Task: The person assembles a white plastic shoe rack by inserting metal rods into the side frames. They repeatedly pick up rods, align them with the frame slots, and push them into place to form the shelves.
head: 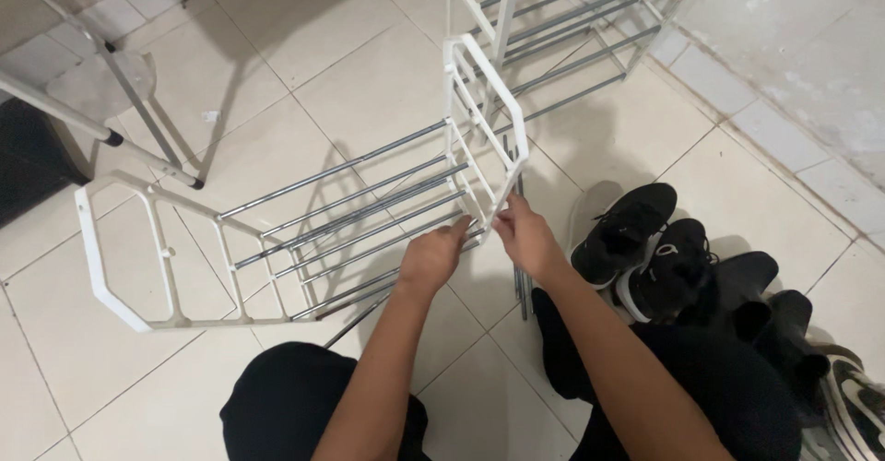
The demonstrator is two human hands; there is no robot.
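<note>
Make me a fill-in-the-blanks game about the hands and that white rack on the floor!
1. Both hands, the left hand and the right hand, touch the ____ end panel of the rack.
2. The rack's rods are made of shiny ____.
3. The black sneakers lie on the ____ floor.

Missing words: white; metal; tiled

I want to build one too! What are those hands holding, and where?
Both hands, left and right, hold the white plastic-and-metal-rod shoe rack at its right side panel's lower edge.
</note>
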